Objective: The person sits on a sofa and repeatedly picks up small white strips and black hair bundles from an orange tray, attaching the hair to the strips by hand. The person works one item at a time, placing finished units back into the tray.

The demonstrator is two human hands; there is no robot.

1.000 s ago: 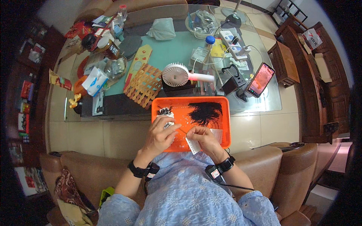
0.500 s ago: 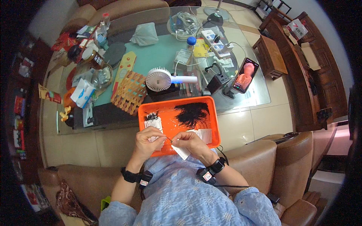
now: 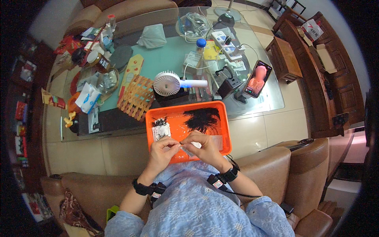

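Note:
Both hands meet over the near part of a shallow orange tray (image 3: 227, 128). With thumb and finger, my left hand (image 3: 162, 153) pinches the end of a thin black strand (image 3: 181, 143). My right hand (image 3: 206, 149) is closed on a small white card (image 3: 187, 151), its fingertips close to the left ones; fingers partly hide card and strand. A loose heap of black strands (image 3: 201, 118) lies at the tray's far right. White cards bearing black strands (image 3: 161, 131) are stacked at its left. More white cards (image 3: 216, 140) lie partly behind my right hand.
Beyond the tray, a glass table (image 3: 169, 51) bears a white handheld fan (image 3: 166, 83), a wooden lattice mat (image 3: 136, 98), a black cube-shaped socket (image 3: 228, 87) and a propped phone (image 3: 257, 79). Cables run across it. A brown sofa (image 3: 264, 170) is beside me.
My hands have moved slightly up and farther over the tray, and the fingertips have come closer together. The white card has shifted upward with my right hand.

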